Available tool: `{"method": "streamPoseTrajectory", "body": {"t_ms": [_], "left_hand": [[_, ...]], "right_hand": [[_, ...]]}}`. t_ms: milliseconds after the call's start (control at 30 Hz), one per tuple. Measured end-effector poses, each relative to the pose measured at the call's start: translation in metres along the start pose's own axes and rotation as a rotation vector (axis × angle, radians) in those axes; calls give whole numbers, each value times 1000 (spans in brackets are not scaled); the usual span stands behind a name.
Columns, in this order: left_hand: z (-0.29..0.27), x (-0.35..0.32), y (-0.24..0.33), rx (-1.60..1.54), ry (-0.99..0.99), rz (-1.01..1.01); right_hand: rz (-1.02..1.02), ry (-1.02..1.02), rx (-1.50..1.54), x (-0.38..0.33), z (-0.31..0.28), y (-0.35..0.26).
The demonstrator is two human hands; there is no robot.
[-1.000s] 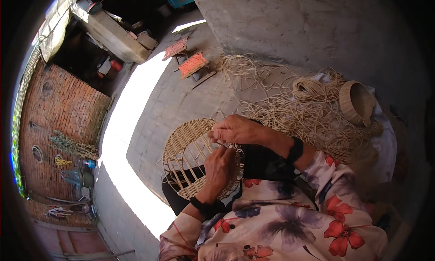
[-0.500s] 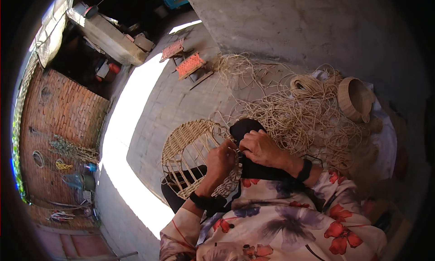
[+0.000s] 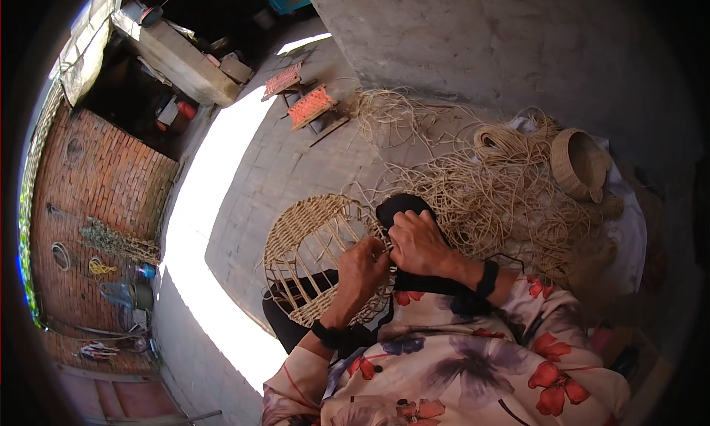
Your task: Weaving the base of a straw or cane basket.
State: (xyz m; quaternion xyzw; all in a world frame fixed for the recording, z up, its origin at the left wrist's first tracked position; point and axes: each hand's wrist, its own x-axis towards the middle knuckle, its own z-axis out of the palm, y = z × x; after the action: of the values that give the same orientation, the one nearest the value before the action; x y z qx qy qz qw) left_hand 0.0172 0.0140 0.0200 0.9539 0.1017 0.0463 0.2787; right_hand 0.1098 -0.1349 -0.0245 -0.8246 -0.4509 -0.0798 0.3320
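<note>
Across my lap rests a round, partly woven straw-cord panel, its far side densely woven and bare spokes showing across its middle. At its right rim my left hand is closed, with the fingertips pinched near the edge. My right hand meets it there, also with bent, closed fingers, over my dark-clad knee. Whatever strand lies between the fingertips is too small and covered to make out. Beyond my right hand spreads a large tangle of tan cord.
A small woven basket lies tipped on a white cloth at the right, beside a coil of cord. Two low stools with red woven seats stand ahead. A grey wall rises behind the cord; a brick wall stands left.
Both hands have shifted slightly at the panel's right rim; my right hand has turned a little and drawn left. The panel stays in place.
</note>
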Motion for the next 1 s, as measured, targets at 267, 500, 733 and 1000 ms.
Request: {"method": "streamPoseTrajectory", "body": {"t_ms": [267,500,733,1000], "left_hand": [[3,3,4,-127,79,33],[-9,-1,-14,-245,141,-114],[-18,5,-32,-32,143,-32],[-24,21,-28,-6,100,34]], "right_hand": [[336,-397,614,56,-17,25],[283,156,995,61,-48,12],[-103,-23,324,6,-22,-12],[-117,-196,18,-7,-2,-26]]}}
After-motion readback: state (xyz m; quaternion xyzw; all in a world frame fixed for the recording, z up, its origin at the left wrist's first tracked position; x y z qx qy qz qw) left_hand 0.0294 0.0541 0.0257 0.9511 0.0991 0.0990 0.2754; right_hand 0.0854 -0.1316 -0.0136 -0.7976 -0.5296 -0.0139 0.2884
